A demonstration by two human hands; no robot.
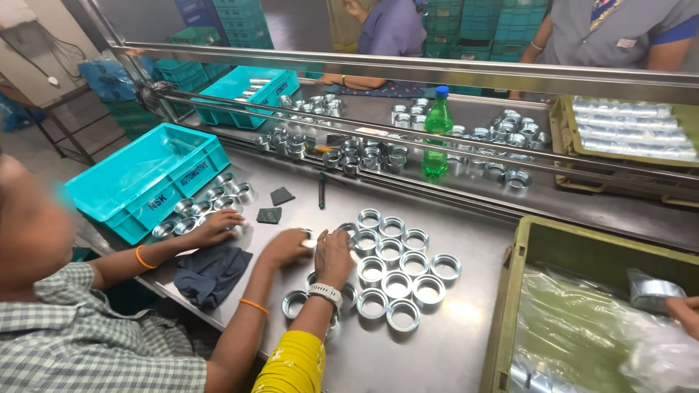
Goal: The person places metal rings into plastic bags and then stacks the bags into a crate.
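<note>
On the far left a blue-green crate [138,191] is sitting on the steel table [451,342], with some shiny rings lying right beside it. Another person in a checked shirt is sitting there (this is a co-worker, not the one wearing the camera). One hand of theirs [218,225] is lying on the rings by the crate, and their other hand [286,247] is reaching toward the middle of the table. A dark cloth [211,273] is lying between their arms, and two small dark pads [269,215] are resting just behind.

Next, the person's own left hand [333,256] is coming in on a yellow sleeve with a pale watch. It is lying palm down at the left edge of the metal rings [397,273], touching them. I cannot tell if it is gripping one or just resting there. The rings are standing flat in neat rows, touching each other.

Farther back a green bottle [437,131] is standing upright among more rings.

On the right an olive crate [510,291] is holding a clear plastic bag [582,327]. At the very edge the right hand [686,313] is peeking in. Its fingers are closing around one shiny ring [650,290], which is hanging over the bag.
</note>
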